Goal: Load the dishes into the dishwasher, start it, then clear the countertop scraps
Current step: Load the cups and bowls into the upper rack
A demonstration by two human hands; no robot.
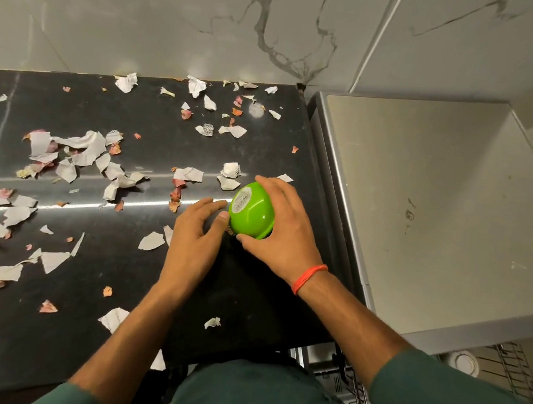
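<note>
Green sleeves [434,400] fill the near edge, both forearms reaching over the dark tabletop [54,328]. Right hand [284,227], an orange thread [308,278] at its wrist, curls its grip over a green bowl [251,213] tipped on its side, sticker-marked base facing left. Left hand [197,228] lies just left of the bowl, fingers relaxed, thumb touching it. Torn paper scraps [76,153] and pinkish peel bits are strewn left of and behind the bowl. Right of the bowl stands a steel dishwasher top [420,199]; below it a wire rack [515,365] shows.
</note>
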